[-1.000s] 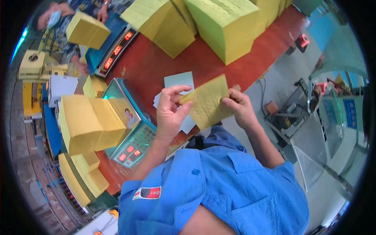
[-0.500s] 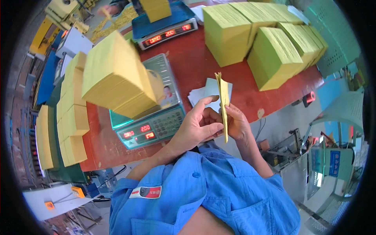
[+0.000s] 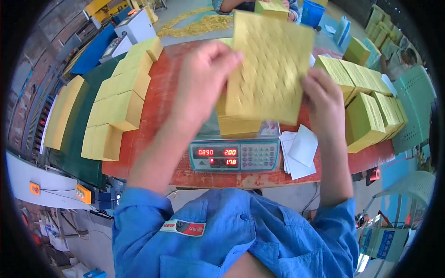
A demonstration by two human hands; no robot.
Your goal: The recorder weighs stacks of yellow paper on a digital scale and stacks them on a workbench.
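Observation:
In front of me a yellow paper sheet, patterned with rows of small slits, is held up with its broad face showing. My left hand, smeared by motion, pinches its left edge. On the right edge, the fingers of my right hand are closed on the paper. Behind the sheet, a yellow paper stack rests on a digital scale with red figures lit; the sheet hides much of this stack. Whether the held paper is one sheet or a thin bundle, I cannot tell.
White papers lie right of the scale on the red table. Yellow paper blocks stand at the right, and more blocks line the green surface at the left. Across the table another person's arm shows near a blue bucket.
Both hands have risen from near my chest to over the scale. The yellow paper, seen edge-on before, now shows its broad face. My view has shifted, bringing the scale to the middle.

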